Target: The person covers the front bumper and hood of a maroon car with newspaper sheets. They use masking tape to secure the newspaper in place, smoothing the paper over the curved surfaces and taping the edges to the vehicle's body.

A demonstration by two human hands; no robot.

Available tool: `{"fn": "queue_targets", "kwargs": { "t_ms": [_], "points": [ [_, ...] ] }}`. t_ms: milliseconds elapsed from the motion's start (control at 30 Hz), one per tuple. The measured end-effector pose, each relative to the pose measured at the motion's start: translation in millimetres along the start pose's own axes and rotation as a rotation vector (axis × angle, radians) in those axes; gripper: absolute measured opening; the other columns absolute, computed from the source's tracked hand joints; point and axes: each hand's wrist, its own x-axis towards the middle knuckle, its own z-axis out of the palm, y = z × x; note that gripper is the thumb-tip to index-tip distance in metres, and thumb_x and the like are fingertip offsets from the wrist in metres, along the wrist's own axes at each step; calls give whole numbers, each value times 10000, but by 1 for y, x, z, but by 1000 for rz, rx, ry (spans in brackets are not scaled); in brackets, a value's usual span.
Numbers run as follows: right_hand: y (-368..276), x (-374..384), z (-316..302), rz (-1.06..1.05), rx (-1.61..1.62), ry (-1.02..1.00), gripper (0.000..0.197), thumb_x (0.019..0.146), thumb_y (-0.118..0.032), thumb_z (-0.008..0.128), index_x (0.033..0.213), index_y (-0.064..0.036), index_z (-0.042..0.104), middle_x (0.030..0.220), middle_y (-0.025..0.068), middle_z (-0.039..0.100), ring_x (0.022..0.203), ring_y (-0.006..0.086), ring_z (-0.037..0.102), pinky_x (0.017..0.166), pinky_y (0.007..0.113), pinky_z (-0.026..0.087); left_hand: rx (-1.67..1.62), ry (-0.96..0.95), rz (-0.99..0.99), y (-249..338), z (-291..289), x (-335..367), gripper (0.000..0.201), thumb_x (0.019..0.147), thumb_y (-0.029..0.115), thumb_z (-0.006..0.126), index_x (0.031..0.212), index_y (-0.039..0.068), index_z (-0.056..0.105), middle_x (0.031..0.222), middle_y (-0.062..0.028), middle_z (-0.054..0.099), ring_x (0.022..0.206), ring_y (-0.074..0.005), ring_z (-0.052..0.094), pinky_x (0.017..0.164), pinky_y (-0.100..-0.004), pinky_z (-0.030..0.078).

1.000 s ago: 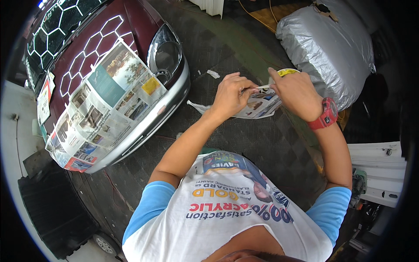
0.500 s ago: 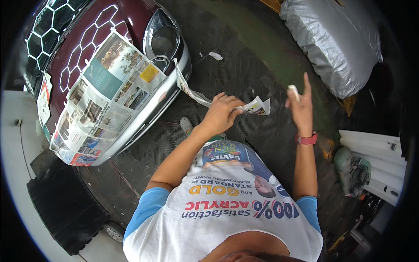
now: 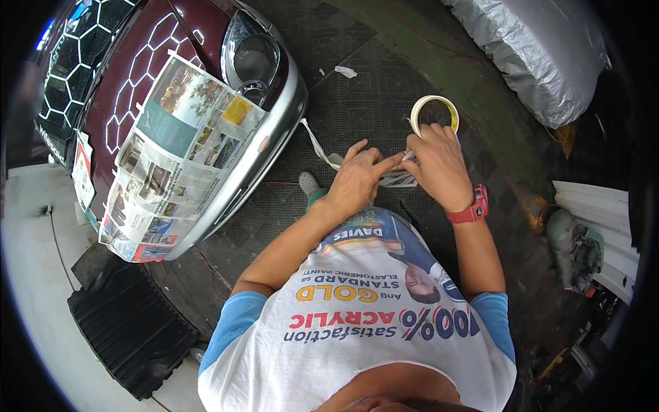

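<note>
The right hand [image 3: 438, 168] has swung in from the far right, where it stood apart half a second ago, and now works just beside the left hand [image 3: 357, 180]. The left hand is clamped on a newspaper strip [image 3: 399, 181], its index finger stretched toward the right fingertips, the thumb hidden from where I stand. The right hand grips the lower edge of a tape roll [image 3: 415, 117], with its fingertips close against the paper, so the strip sits between the two hands in front of the person's body.

The roll is a pale ring with a yellow inner wall, open through the middle. The strip is thin and creased, its far end twisted toward the car's bumper [image 3: 292, 110].

Over at the left, a printed newspaper sheet [image 3: 185, 158] lies across the car's glossy maroon hood [image 3: 216, 20], below which sits a clear, rounded headlight [image 3: 252, 62]. Upper right, a crinkled silver cover [image 3: 535, 62] wraps something bulky; I can't tell what is inside. The dark floor [image 3: 343, 110] is finely textured, with a torn white scrap [image 3: 346, 71] on it. A black ribbed panel [image 3: 134, 329] lies lower left, and a white ridged panel [image 3: 597, 206] stands at the right.
</note>
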Motion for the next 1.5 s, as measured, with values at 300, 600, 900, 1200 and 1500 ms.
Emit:
{"fn": "queue_targets", "kwargs": {
  "t_ms": [300,600,900,1200,1500],
  "points": [
    [-9,22,2,-204,14,22,103,804,-144,790,820,-53,743,910,91,634,984,289,594,888,427,444,-376,136,-299,-3,-10,-6,826,936,66,774,1656,98,372,934,-160,743,908,-320,741,931,-431,557],
    [6,44,-67,-158,-78,398,132,853,-155,777,880,-67,683,948,96,611,991,306,577,877,445,447,-230,27,-605,-147,18,-97,388,917,190,850,1239,8,731,973,-189,783,893,-252,761,836,-373,570],
    [28,57,-56,-107,0,595,203,838,-224,821,924,-90,695,944,74,630,937,294,605,851,443,464,-303,458,-684,-237,-76,-179,163,976,148,799,1042,6,750,967,-37,760,861,-140,666,833,-290,532],
    [-11,130,0,-136,304,581,196,853,-261,810,879,-98,702,880,72,630,905,287,612,843,436,464,-14,929,-729,-228,-275,-273,166,1009,132,759,1098,-8,747,976,-61,730,911,-128,661,823,-288,545],
    [-57,220,119,209,888,189,199,941,-213,783,1046,-44,782,917,177,770,855,350,752,770,423,573,247,1084,-654,-270,-482,-260,224,1017,168,770,1130,-18,717,1047,-84,726,969,-147,667,872,-291,549]
  ]
}}
